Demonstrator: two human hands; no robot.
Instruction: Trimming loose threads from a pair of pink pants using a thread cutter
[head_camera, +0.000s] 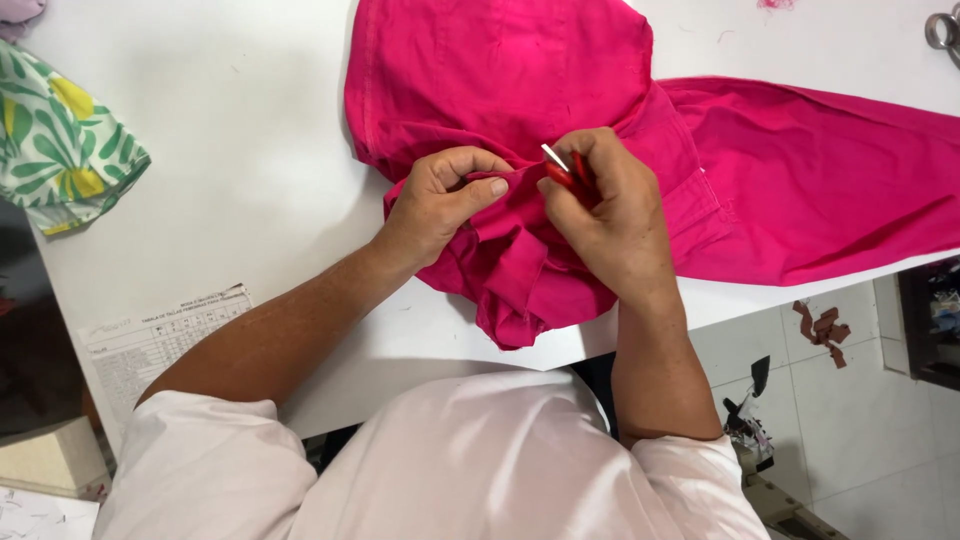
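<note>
Both hands work at the middle of the pink garment (600, 90) on the white table (250, 180). Left hand (440, 200) pinches a fold of cloth, thumb against forefinger. Right hand (610, 215), at its 3 o'clock, is closed around small red-handled snips (565, 170), blade tip toward 11 o'clock. I judge the cloth should stay taut, the tip catching thread only. Leaf-print fabric (60, 140) lies at 9 o'clock.

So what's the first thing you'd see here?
The bright pink garment spread across the white table. At its middle, the left hand pinches a fold while the right hand holds small red snips against it. A leafy green cloth lies at the table's left edge.
</note>
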